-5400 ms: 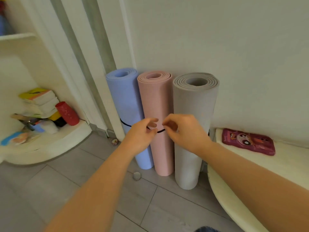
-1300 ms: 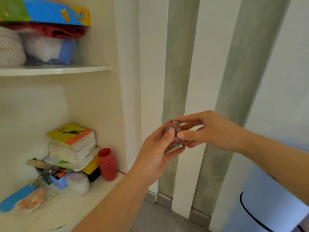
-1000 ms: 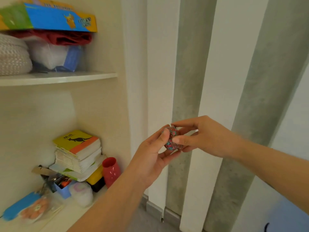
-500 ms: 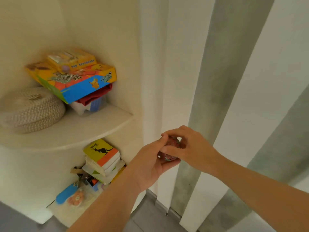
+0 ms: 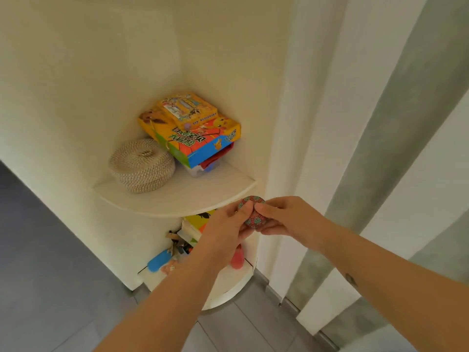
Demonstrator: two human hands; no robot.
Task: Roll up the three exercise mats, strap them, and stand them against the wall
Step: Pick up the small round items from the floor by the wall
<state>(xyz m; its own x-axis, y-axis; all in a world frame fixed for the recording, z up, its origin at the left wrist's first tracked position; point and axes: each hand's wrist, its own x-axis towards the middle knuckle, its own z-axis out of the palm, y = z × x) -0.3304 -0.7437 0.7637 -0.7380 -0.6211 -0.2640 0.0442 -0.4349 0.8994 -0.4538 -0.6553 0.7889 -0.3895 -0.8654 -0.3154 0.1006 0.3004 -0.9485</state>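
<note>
Pinching a patterned ball (image 5: 252, 212) with fingers of left hand (image 5: 224, 233) and right hand (image 5: 288, 219), at corner shelf's (image 5: 177, 209) curved front edge.

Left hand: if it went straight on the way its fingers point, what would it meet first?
The left hand holds the small patterned ball; straight on, it would press this against the right hand, which pinches the ball's other side. Behind them probably the white wall, though depth is unclear.
</note>
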